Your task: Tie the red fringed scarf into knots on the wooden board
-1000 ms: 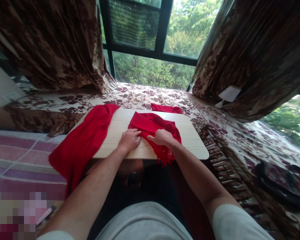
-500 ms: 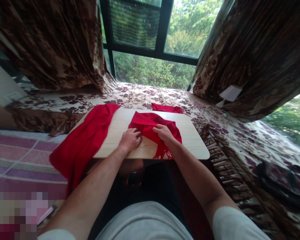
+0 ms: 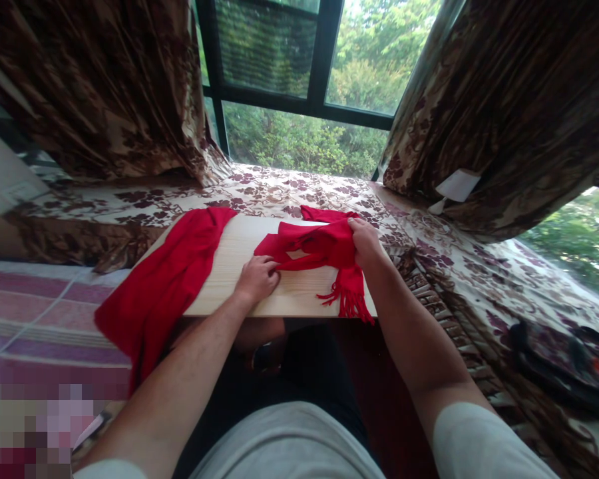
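- One red scarf (image 3: 319, 246) lies across the pale wooden surface (image 3: 229, 266), its left end draped over the edge.
- Left hand (image 3: 255, 279), fingers curled, rests on the scarf's near fold; pinching or just pressing, I cannot tell.
- Right hand (image 3: 364, 241) is clenched around bunched cloth at the right edge, fringe (image 3: 348, 303) dangling below.

A home bedroom: floral curtains (image 3: 104, 86), bedspread (image 3: 279, 189), window (image 3: 299, 73).
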Available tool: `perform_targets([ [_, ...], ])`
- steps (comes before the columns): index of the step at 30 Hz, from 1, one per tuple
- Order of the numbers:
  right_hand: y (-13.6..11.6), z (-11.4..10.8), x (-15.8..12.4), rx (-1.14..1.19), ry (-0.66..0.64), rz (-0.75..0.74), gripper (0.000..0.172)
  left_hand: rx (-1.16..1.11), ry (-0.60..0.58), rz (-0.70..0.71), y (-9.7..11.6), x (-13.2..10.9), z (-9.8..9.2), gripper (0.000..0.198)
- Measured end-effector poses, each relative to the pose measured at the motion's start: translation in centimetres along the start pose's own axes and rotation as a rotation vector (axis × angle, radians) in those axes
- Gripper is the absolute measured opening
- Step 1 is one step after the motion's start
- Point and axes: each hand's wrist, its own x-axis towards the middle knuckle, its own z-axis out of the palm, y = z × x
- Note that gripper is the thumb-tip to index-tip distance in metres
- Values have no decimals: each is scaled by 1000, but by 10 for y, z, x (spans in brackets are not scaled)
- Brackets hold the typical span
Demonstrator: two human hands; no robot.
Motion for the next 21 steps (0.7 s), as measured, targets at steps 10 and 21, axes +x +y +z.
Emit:
perform_targets([
  [10,-12,-7,14,-171,64,-68,21,-232,184,-440,-10,4,-14,17],
  [21,0,18,-6,-775,-223,-210,45,-238,198,-328,-10,5,-10,29],
])
